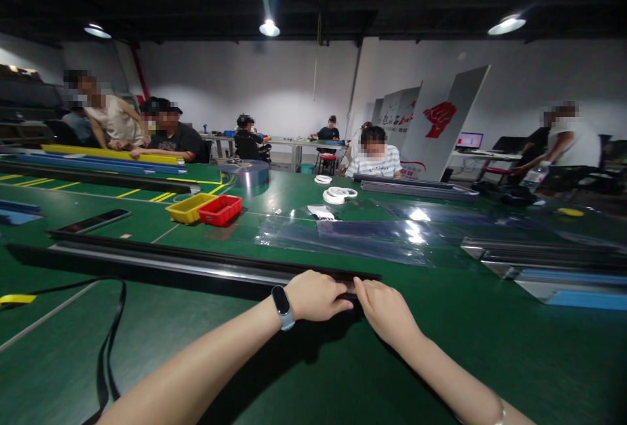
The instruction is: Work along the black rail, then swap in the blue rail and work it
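Note:
A long black profile with a silvery inner channel (196, 262) lies across the green table in front of me. My left hand (316, 296), with a watch band (283, 307) on its wrist, is closed around the profile near its right end. Close beside it, my right hand (386, 311) grips the very end of the same profile, thumb and fingers pressed together. The fingertips of both hands nearly meet. Whether a small part sits between them is hidden. A thin black strip (115, 320) hangs in a loose curve at the left.
Yellow (191, 208) and red (220, 210) bins stand beyond the profile, near a phone-like device (95, 219). Clear plastic sheets (362, 239) and white tape rolls (337, 195) lie further back. More profiles (548, 262) are stacked at right. Several people sit or stand around other tables.

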Available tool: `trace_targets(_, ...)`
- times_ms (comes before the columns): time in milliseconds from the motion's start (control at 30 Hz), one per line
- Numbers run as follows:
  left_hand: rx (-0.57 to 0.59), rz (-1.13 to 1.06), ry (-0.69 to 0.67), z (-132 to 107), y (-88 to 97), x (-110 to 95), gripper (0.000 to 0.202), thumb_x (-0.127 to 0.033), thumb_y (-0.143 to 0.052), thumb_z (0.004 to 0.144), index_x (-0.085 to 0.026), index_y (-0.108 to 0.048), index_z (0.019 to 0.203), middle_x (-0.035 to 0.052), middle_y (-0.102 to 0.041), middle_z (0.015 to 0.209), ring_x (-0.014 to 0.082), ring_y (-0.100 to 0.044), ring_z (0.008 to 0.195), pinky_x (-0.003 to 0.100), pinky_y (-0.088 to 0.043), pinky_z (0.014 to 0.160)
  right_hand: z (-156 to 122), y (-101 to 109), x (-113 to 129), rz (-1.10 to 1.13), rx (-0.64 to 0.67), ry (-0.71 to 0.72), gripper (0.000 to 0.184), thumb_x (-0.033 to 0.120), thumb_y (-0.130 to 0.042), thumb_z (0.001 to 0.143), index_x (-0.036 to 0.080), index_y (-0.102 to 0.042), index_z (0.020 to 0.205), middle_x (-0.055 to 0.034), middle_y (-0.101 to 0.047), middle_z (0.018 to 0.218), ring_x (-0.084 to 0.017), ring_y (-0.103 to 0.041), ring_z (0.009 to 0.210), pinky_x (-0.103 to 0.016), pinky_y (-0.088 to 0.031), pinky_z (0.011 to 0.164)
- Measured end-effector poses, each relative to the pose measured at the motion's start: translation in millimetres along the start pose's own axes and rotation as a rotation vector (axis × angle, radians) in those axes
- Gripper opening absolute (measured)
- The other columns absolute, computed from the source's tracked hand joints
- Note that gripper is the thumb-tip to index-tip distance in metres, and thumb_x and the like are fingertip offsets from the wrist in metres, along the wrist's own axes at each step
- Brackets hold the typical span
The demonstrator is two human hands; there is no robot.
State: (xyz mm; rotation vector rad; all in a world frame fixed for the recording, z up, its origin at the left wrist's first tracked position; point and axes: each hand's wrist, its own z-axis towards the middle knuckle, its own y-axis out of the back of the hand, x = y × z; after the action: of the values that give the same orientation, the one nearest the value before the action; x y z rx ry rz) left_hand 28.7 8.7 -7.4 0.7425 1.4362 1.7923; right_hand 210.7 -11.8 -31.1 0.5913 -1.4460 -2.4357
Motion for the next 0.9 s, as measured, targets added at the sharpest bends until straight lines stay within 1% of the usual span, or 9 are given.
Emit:
trace_targets(133,0.004,0.01,0.01,0.0,-1.4,0.1,0.04,-0.048,-0.027,0.085,-0.02,-0.055,0.09,0.0046,-0.063,0.085,0.0195,-0.06,0.079,0.029,-0.045,0.066,1.6,0.1,0.9,0.084,-0.028,-0.084,0.035,0.021,-0.028,0.088,0.016,-0.056,0.068,-0.0038,-0.057,0.06,-0.012,-0.053,0.058,-0.024,-0.032,0.054)
trace_targets(233,0.005,0.012,0.012,0.0,-2.1,0.0,0.042,-0.049,-0.026,0.085,-0.019,-0.055,0.09,0.0051,-0.063,0.084,0.0199,-0.06,0.079,0.029,-0.045,0.066,2.7,2.6,2.9,0.139,-0.019,-0.122,0.036,0.023,-0.028,0.087,0.016,-0.056,0.066,-0.004,-0.058,0.06,-0.013,-0.054,0.058,-0.024,-0.034,0.054)
trace_targets(367,0.0,0.014,0.009,0.4,-2.9,0.2,0.042,-0.049,-0.026,0.085,-0.019,-0.055,0.089,0.005,-0.064,0.083,0.0198,-0.06,0.079,0.029,-0.045,0.066,2.8,4.1,4.7,0.189,-0.035,-0.214,0.04,0.027,-0.028,0.088,0.017,-0.055,0.06,-0.005,-0.06,0.062,-0.013,-0.054,0.06,-0.024,-0.035,0.055)
trace_targets(500,-0.001,0.013,0.006,0.5,-3.5,0.8,0.042,-0.049,-0.026,0.085,-0.019,-0.055,0.09,0.0049,-0.064,0.083,0.0195,-0.06,0.079,0.029,-0.045,0.065,2.3,2.4,4.1,0.178,-0.016,-0.179,0.038,0.027,-0.028,0.087,0.017,-0.055,0.063,-0.004,-0.059,0.061,-0.014,-0.053,0.059,-0.025,-0.034,0.054)
trace_targets(633,0.0,0.005,0.01,0.1,-3.4,1.0,0.042,-0.048,-0.026,0.085,-0.019,-0.055,0.092,0.0053,-0.063,0.084,0.0192,-0.06,0.08,0.029,-0.045,0.067,1.8,1.9,3.1,0.197,-0.036,-0.202,0.039,0.027,-0.028,0.088,0.017,-0.054,0.061,-0.0041,-0.059,0.062,-0.013,-0.054,0.062,-0.024,-0.034,0.056)
trace_targets(800,0.011,-0.009,0.018,-0.1,-1.7,0.0,0.042,-0.048,-0.027,0.085,-0.019,-0.056,0.093,0.0054,-0.063,0.085,0.0193,-0.06,0.081,0.029,-0.045,0.067,1.6,2.9,1.6,0.1,-0.004,-0.07,0.033,0.021,-0.029,0.087,0.016,-0.056,0.071,-0.0039,-0.058,0.061,-0.014,-0.053,0.06,-0.026,-0.033,0.055)
trace_targets(900,0.013,-0.006,0.025,0.1,-0.7,-0.6,0.042,-0.048,-0.028,0.085,-0.018,-0.056,0.091,0.0059,-0.063,0.085,0.0197,-0.06,0.081,0.029,-0.045,0.067,1.5,2.1,1.0,0.142,-0.033,-0.086,0.034,0.023,-0.028,0.088,0.017,-0.054,0.068,-0.0035,-0.057,0.063,-0.013,-0.053,0.062,-0.024,-0.033,0.056)
